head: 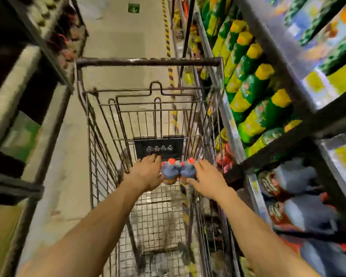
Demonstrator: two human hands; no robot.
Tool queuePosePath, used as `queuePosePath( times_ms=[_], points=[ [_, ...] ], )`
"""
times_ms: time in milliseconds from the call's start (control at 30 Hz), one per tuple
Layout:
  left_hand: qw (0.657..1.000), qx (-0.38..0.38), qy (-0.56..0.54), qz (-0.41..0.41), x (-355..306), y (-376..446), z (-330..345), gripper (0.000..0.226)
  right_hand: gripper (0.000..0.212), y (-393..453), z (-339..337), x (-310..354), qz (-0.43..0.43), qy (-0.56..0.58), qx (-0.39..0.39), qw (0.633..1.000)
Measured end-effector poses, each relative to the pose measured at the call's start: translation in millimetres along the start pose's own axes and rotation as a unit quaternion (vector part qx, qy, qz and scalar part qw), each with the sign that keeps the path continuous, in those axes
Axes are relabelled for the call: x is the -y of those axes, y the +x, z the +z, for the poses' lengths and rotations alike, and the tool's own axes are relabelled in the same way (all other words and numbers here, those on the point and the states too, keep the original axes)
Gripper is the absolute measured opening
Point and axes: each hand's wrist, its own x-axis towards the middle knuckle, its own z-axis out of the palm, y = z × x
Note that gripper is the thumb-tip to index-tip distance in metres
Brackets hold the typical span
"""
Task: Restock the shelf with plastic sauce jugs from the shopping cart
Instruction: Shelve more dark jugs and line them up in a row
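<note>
Two plastic sauce jugs with red caps stand side by side at the far end of the wire shopping cart (100, 148): the left jug (169, 171) and the right jug (188, 170). My left hand (147, 173) lies against the outer side of the left jug, fingers stretched forward. Against the outer side of the right jug rests my right hand (205, 176), its fingers fairly straight and its thumb low by the jug's base. Motion blur hides how firmly either hand holds. Similar jugs (300, 176) lie on the lower shelf at my right.
Green and yellow bottles (254, 92) fill the shelf above the jugs on the right. A dark shelf beam (288, 148) crosses between the two levels. Another rack (28, 96) lines the left side of the narrow aisle. The cart's handle bar (148, 61) lies ahead.
</note>
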Motion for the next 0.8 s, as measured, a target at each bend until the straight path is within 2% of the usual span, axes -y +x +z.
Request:
queuePosePath(
  times_ms=[100,233,367,467,633,800],
  points=[
    [1.000,0.010,-0.007,-0.012,1.9,35.2,16.4,0.081,0.071,43.2,11.7,-7.5,0.009,0.027,0.010,1.000],
    [0.998,0.037,-0.044,0.000,-3.6,81.9,44.0,0.085,0.067,89.3,37.8,-12.6,0.029,0.092,-0.028,0.995],
    [0.996,0.055,-0.064,0.001,-11.6,119.7,69.3,0.091,0.061,118.6,65.0,-26.9,0.066,0.082,-0.017,0.994],
    [0.994,0.057,-0.090,-0.008,-14.0,140.8,87.0,0.075,0.059,129.7,81.4,-36.0,0.084,0.063,0.006,0.994],
    [0.994,0.011,-0.105,-0.020,-11.7,142.5,101.9,0.056,0.040,128.8,88.4,-34.2,0.101,0.097,-0.013,0.990],
    [0.996,0.004,-0.094,0.005,-6.4,130.5,108.7,0.048,0.044,115.1,92.5,-26.8,0.095,0.102,0.001,0.990]
  ],
)
